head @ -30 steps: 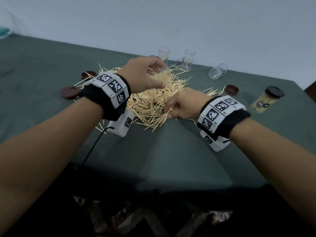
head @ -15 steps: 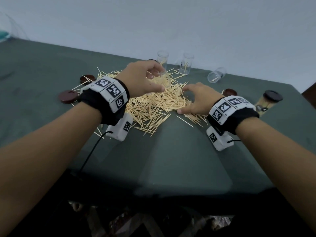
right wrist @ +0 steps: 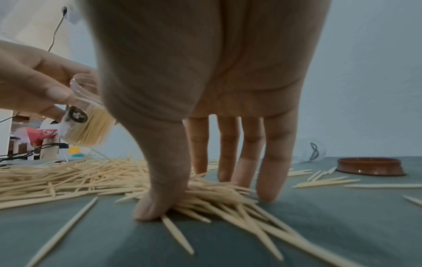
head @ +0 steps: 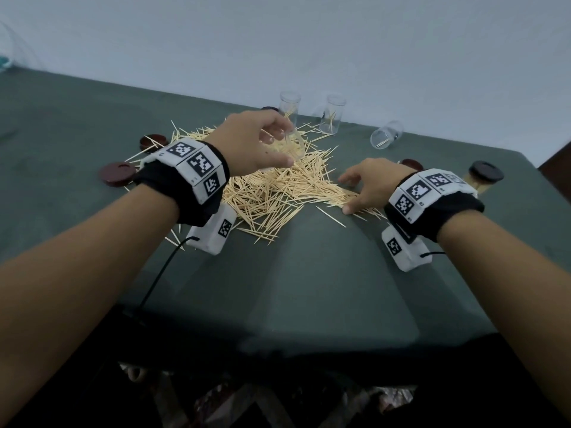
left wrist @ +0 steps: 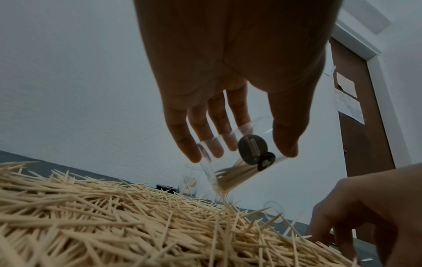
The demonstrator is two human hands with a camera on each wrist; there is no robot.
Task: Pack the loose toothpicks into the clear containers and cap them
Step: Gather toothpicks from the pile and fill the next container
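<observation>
Right fingers (right wrist: pixel 271 162) straight, pointing down, slightly spread; tips on the cloth (head: pixel 309 288) with a small bunch of toothpicks (right wrist: pixel 212 195) lying between thumb and fingers. Thumb tip presses the near edge of the bunch. Right hand (head: pixel 372 183) sits at the right edge of the main pile (head: pixel 278 186).

Left fingers (left wrist: pixel 205 130) and thumb wrap a clear tube (left wrist: pixel 230 162), held tilted just above the pile, mouth up. Tube is partly filled with toothpicks; a dark round sticker shows on its wall. Left hand (head: pixel 253 143) is over the far middle of the pile.

Views differ: the head view hides the held tube's contents behind the left hand; the left wrist and right wrist views show them. The right wrist view alone shows the thumb contact on the bunch. The head view alone gives the layout.

Around: two upright tubes (head: pixel 290 109) beyond the pile, each holding a few toothpicks; one tube on its side (head: pixel 386 134) to the right. Capped full tube (head: pixel 482 177) at far right. Brown cap (right wrist: pixel 370 166) lies just beyond the right hand, open side up; two more caps (head: pixel 117 174) left of the pile. Stray toothpicks lie on the cloth near the right hand. Wrist bands with printed markers on both arms.
</observation>
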